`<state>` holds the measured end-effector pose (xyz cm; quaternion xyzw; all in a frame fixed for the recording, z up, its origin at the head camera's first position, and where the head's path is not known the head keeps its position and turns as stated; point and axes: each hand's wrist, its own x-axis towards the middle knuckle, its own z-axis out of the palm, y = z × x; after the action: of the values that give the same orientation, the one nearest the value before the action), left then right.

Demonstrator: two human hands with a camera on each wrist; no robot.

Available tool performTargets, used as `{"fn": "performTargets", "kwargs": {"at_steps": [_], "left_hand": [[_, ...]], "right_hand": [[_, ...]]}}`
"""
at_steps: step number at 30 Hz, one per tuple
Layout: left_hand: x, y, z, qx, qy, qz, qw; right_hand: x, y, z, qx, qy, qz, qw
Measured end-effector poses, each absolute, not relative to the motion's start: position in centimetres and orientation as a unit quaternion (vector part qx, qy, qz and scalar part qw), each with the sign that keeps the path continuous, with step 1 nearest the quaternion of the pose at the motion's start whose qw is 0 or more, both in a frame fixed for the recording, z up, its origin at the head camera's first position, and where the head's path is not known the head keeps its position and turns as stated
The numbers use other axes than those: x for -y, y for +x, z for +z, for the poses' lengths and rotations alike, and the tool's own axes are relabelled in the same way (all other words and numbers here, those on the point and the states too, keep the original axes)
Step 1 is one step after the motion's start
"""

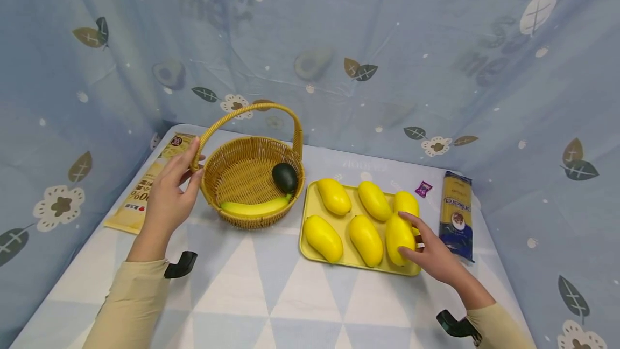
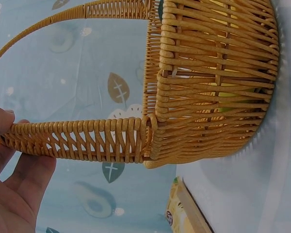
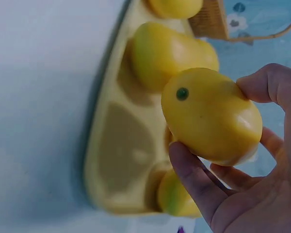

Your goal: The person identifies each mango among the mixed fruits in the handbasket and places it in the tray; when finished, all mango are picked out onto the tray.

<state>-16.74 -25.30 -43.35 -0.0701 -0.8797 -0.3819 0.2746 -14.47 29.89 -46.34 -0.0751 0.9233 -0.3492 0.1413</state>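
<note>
In the head view, my left hand pinches the left side of the tall handle of a wicker basket; the left wrist view shows thumb and fingers on the woven handle. Inside the basket lie a banana and a dark green avocado. My right hand grips a yellow mango between thumb and fingers. This mango is raised above the yellow tray, its shadow falling on the tray. Several other mangoes lie on the tray in two rows.
A yellow food packet lies left of the basket, partly behind my left hand. Beyond the tray's right side are a small purple wrapped candy and a blue and gold pasta packet. Patterned blue curtains enclose the table.
</note>
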Motion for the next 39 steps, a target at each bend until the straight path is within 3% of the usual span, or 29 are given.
{"fn": "performTargets", "kwargs": {"at_steps": [11, 39], "left_hand": [[25.2, -16.8, -43.3, 0.879, -0.074, -0.379, 0.281], [25.3, -16.7, -43.3, 0.876, -0.074, -0.385, 0.282]], "right_hand": [[-31.2, -13.8, -48.8, -0.927, -0.078, -0.326, 0.17], [-32.6, -13.3, -48.5, -0.934, -0.015, -0.312, 0.172]]}}
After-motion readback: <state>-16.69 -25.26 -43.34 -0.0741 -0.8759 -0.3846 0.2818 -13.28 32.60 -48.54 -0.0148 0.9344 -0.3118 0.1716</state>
